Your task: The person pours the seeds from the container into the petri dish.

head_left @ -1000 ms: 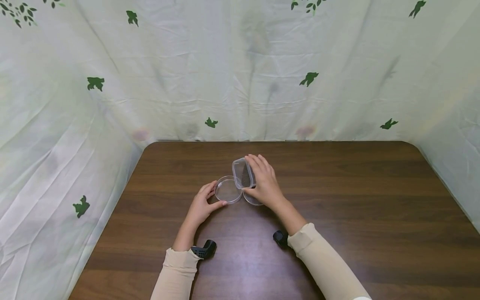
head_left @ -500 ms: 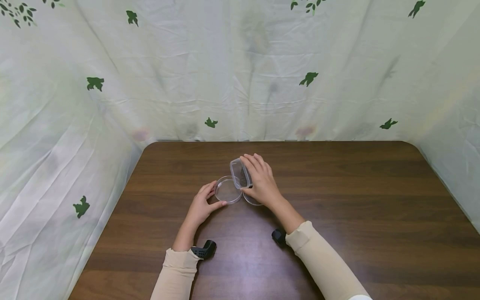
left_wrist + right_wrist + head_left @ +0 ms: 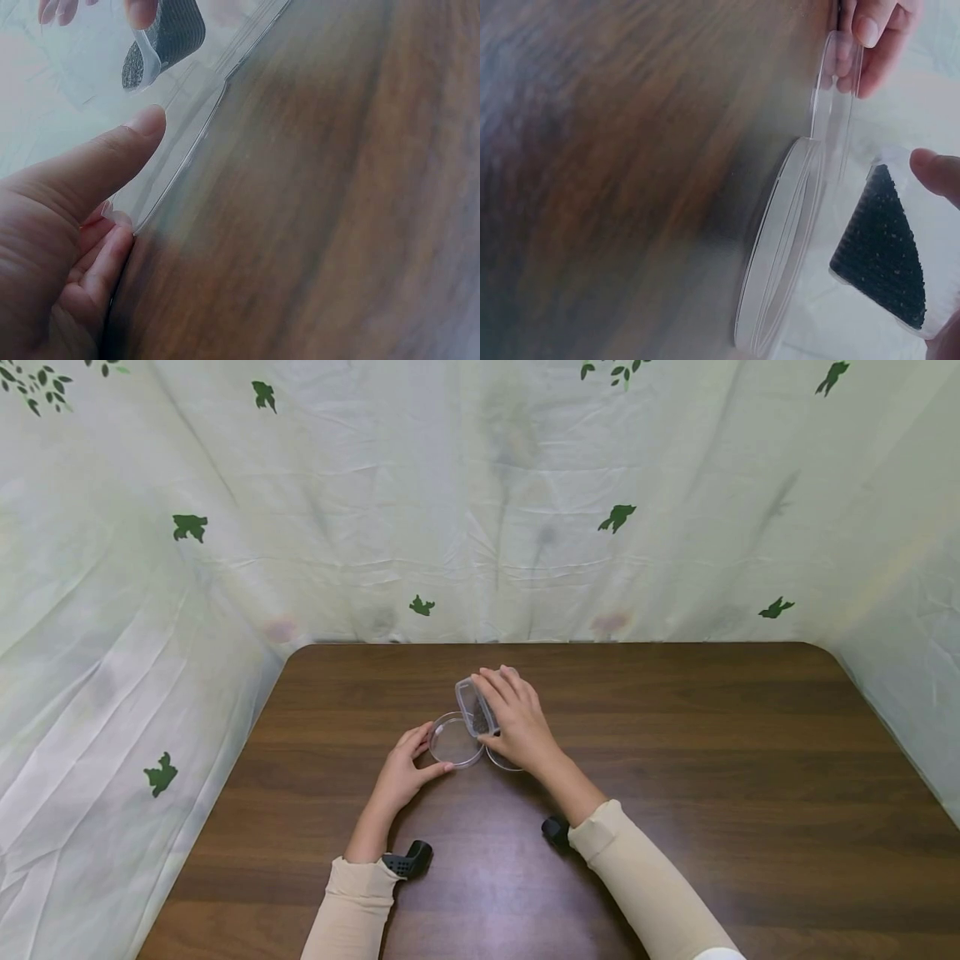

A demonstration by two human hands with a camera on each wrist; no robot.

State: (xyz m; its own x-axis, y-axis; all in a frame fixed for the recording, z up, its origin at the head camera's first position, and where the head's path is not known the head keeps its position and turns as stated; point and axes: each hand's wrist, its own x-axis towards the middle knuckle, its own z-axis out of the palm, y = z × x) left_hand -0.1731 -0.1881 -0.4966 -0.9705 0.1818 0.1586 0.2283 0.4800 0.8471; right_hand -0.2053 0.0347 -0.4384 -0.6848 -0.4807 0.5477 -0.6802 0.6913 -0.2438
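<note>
A clear round petri dish (image 3: 455,750) stands on the table, and my left hand (image 3: 401,774) holds its left side between thumb and fingers. My right hand (image 3: 519,720) grips a small clear plastic box (image 3: 472,705) by its sides, tilted toward the dish with its rim above the dish's right edge. Dark, grainy material (image 3: 885,251) lies sloped inside the box, gathered toward the lower side. A second clear round dish or lid (image 3: 774,251) sits just right of the first, partly hidden under my right hand in the head view.
The brown wooden table (image 3: 712,777) stretches around both hands. A pale cloth (image 3: 480,510) with green leaf and bird shapes hangs behind its far edge. Black wrist cameras sit at both cuffs, the left camera (image 3: 409,859) low over the table.
My right hand has moved slightly left and tipped the box further over the petri dish. My left hand and the dishes have stayed in place.
</note>
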